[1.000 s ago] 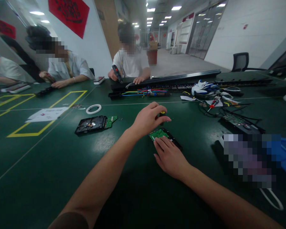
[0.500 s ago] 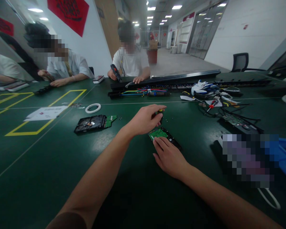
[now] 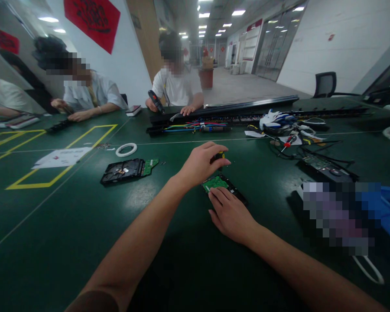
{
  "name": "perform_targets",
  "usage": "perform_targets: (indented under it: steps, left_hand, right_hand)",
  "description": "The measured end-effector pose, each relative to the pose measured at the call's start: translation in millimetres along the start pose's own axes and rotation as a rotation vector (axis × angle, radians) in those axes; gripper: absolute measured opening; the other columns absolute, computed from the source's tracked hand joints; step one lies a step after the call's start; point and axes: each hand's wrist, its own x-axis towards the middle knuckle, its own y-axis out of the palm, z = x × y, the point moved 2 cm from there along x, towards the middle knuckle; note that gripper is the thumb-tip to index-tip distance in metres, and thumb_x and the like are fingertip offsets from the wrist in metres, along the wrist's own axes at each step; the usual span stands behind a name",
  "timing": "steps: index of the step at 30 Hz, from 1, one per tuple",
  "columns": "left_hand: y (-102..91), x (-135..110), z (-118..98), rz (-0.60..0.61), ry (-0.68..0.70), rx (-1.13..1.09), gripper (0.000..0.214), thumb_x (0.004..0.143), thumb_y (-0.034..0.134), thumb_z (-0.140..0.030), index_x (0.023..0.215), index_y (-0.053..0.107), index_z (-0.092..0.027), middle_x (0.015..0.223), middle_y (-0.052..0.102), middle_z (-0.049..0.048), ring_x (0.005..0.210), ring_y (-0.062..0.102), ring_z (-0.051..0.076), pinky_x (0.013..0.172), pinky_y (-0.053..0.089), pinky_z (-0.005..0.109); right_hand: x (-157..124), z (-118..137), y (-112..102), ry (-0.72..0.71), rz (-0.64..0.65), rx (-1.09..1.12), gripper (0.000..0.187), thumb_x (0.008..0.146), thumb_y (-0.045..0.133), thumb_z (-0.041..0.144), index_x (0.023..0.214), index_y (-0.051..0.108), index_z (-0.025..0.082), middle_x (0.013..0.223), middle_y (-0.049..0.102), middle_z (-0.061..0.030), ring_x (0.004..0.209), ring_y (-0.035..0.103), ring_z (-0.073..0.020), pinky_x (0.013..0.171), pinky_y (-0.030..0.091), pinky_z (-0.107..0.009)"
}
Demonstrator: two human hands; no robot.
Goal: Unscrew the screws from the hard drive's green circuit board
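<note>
My left hand (image 3: 200, 164) is closed around the black and yellow handle of a small screwdriver (image 3: 218, 155), held upright over a hard drive (image 3: 224, 186) with a green circuit board on top. My right hand (image 3: 231, 213) lies flat with fingers stretched out on the near end of that drive, pressing it on the dark green table (image 3: 84, 225). A second hard drive (image 3: 126, 169), with its green board swung aside, lies to the left.
A white tape ring (image 3: 127, 150) and a paper sheet (image 3: 61, 157) lie at the left by yellow floor-style lines. Cables, tools and gloves (image 3: 276, 119) clutter the right. Two people sit across the table; one holds a power screwdriver (image 3: 156, 101). A long black rail (image 3: 247, 106) spans the back.
My left hand shifted slightly on the screwdriver handle, fingers turning around it. My right hand stays flat on the drive.
</note>
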Motion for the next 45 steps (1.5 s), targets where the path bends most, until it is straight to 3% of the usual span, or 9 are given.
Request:
perform_targets:
  steps: [4, 7, 18, 24, 28, 33, 37, 41, 45]
  left_hand:
    - [-1.3, -2.3, -2.1, 0.096, 0.022, -0.09, 0.042, 0.104, 0.058, -0.019, 0.146, 0.061, -0.02, 0.112, 0.073, 0.0074, 0.084, 0.069, 0.015, 0.084, 0.058, 0.032]
    - [-2.5, -3.2, -2.3, 0.143, 0.019, -0.114, 0.043, 0.105, 0.053, -0.016, 0.147, 0.06, -0.02, 0.108, 0.072, 0.0062, 0.073, 0.067, 0.012, 0.081, 0.058, 0.031]
    - [-2.6, 0.3, 0.2, -0.007, -0.009, 0.065, 0.03, 0.091, 0.083, -0.037, 0.113, 0.075, -0.019, 0.1, 0.07, 0.005, 0.081, 0.064, 0.016, 0.077, 0.053, 0.03]
    - [-6.7, -1.1, -3.6, 0.083, 0.054, -0.026, 0.038, 0.106, 0.059, -0.026, 0.143, 0.064, -0.016, 0.118, 0.073, 0.01, 0.09, 0.069, 0.016, 0.087, 0.057, 0.033]
    - [-8.4, -0.7, -4.0, 0.073, 0.072, -0.032, 0.033, 0.105, 0.061, -0.02, 0.136, 0.068, -0.017, 0.113, 0.073, 0.0081, 0.091, 0.069, 0.016, 0.088, 0.056, 0.032]
    - [-6.8, 1.0, -3.3, -0.003, 0.036, 0.063, 0.018, 0.098, 0.076, -0.029, 0.112, 0.073, -0.019, 0.099, 0.069, 0.0034, 0.081, 0.063, 0.014, 0.078, 0.051, 0.029]
    - [-3.8, 0.8, -3.4, -0.046, 0.005, 0.057, 0.027, 0.088, 0.086, -0.038, 0.096, 0.07, -0.018, 0.092, 0.063, 0.0007, 0.072, 0.057, 0.012, 0.069, 0.046, 0.026]
    - [1.4, 0.2, -1.2, -0.08, -0.03, 0.004, 0.036, 0.084, 0.089, -0.044, 0.091, 0.065, -0.018, 0.086, 0.062, -0.0015, 0.068, 0.055, 0.011, 0.065, 0.045, 0.025]
    - [5.0, -1.8, 4.7, -0.025, -0.111, -0.165, 0.026, 0.093, 0.08, -0.042, 0.098, 0.068, -0.02, 0.085, 0.067, -0.0007, 0.063, 0.059, 0.01, 0.061, 0.047, 0.023]
  right_hand:
    - [-0.2, 0.6, -0.2, -0.004, 0.006, -0.014, 0.047, 0.102, 0.056, 0.03, 0.142, 0.061, 0.007, 0.144, 0.063, -0.0204, 0.135, 0.056, -0.0353, 0.118, 0.048, -0.051]
    - [0.1, 0.8, -0.7, -0.002, 0.017, -0.012, 0.047, 0.102, 0.056, 0.03, 0.142, 0.061, 0.005, 0.144, 0.063, -0.0204, 0.135, 0.057, -0.0352, 0.119, 0.048, -0.05]
    - [0.7, 0.3, -1.8, 0.004, 0.035, -0.006, 0.05, 0.103, 0.055, 0.031, 0.145, 0.058, 0.004, 0.149, 0.059, -0.0221, 0.143, 0.053, -0.0356, 0.123, 0.044, -0.05]
    - [0.8, 0.2, -1.6, -0.009, 0.022, 0.009, 0.049, 0.101, 0.057, 0.028, 0.143, 0.059, 0.003, 0.146, 0.062, -0.0225, 0.141, 0.054, -0.036, 0.122, 0.046, -0.05]
    - [0.7, 0.2, -1.5, -0.01, 0.016, 0.012, 0.05, 0.101, 0.057, 0.028, 0.143, 0.059, 0.002, 0.146, 0.061, -0.0232, 0.14, 0.055, -0.0372, 0.121, 0.047, -0.05]
    - [0.8, 0.6, -1.2, 0.004, 0.012, 0.027, 0.049, 0.101, 0.057, 0.028, 0.144, 0.06, 0.005, 0.146, 0.061, -0.0225, 0.141, 0.054, -0.0365, 0.121, 0.046, -0.051]
    - [1.3, 0.9, -2.9, 0.011, 0.022, 0.034, 0.048, 0.101, 0.058, 0.028, 0.143, 0.06, 0.005, 0.146, 0.061, -0.0234, 0.142, 0.054, -0.0366, 0.121, 0.046, -0.051]
    - [1.6, 0.6, -4.1, 0.001, 0.033, 0.017, 0.05, 0.101, 0.058, 0.029, 0.143, 0.059, 0.003, 0.147, 0.061, -0.0246, 0.141, 0.054, -0.0379, 0.12, 0.047, -0.053]
    - [1.1, 0.2, -3.0, -0.008, 0.029, -0.007, 0.049, 0.102, 0.056, 0.03, 0.144, 0.059, 0.004, 0.147, 0.061, -0.0231, 0.141, 0.054, -0.0372, 0.12, 0.047, -0.052]
